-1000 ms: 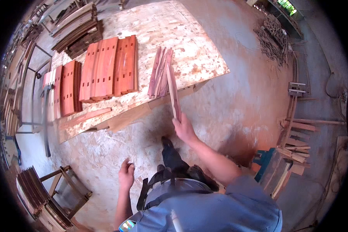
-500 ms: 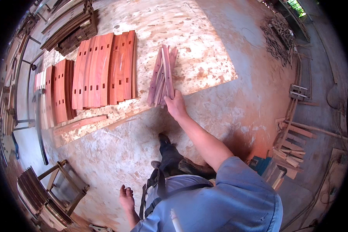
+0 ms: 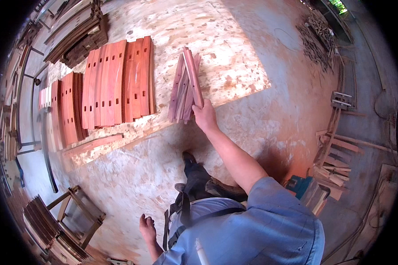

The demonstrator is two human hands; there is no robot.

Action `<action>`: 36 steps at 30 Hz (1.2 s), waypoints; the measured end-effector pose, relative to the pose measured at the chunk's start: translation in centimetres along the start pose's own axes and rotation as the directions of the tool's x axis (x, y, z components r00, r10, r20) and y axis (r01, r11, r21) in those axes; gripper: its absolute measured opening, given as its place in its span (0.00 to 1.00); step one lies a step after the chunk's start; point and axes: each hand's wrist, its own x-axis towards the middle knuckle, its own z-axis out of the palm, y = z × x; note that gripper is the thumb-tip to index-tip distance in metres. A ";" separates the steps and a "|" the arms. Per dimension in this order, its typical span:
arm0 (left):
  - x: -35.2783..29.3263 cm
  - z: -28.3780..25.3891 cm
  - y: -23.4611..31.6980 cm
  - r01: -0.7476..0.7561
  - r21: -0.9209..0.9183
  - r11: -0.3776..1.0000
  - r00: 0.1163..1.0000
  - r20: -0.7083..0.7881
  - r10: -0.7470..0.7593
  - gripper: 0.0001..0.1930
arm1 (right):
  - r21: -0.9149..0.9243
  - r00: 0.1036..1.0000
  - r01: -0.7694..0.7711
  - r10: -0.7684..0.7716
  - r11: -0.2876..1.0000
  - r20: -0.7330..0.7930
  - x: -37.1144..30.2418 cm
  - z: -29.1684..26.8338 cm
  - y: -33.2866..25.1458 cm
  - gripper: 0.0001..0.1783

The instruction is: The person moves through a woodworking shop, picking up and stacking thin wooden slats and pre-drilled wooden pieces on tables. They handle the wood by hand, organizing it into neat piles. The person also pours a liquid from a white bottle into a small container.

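My right hand (image 3: pixel 205 117) is closed around the lower end of a reddish wooden strip (image 3: pixel 192 76), which slants up and to the left. Under and beside it lies a small loose pile of similar narrow wooden strips (image 3: pixel 178 95), some with small dark holes. The pile rests on a pale, stained board (image 3: pixel 234 66). Low beside my body hangs my left hand (image 3: pixel 147 228), its fingers loosely curled and apart, with nothing seen in them.
Left of the pile stand rows of reddish slotted slats (image 3: pixel 115 84). One loose slat (image 3: pixel 95 143) lies before them. Dark stacked boards (image 3: pixel 77 33) are at the far left, a wooden frame (image 3: pixel 77 216) at the near left. Scrap wood (image 3: pixel 338 170) lies to the right.
My right hand has shifted slightly up and right with its strip, whose upper end now sticks out farther above the pile. My left hand stays low at my side.
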 end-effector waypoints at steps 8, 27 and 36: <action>0.2 -0.7 -1.1 0.059 0.057 0.997 0.998 -0.007 -0.059 0.24 | -0.204 0.990 0.106 -0.123 0.973 -0.073 -0.9 -0.2 -0.7 0.19; 0.5 -0.6 1.3 0.064 0.135 0.989 0.997 0.026 -0.068 0.26 | 0.458 0.991 -0.102 0.132 0.883 -0.033 2.0 1.7 0.1 0.20; 3.9 1.4 3.5 -0.192 0.345 0.919 0.981 0.090 0.171 0.23 | 0.241 0.986 -0.149 0.125 0.959 0.113 2.6 1.9 1.9 0.21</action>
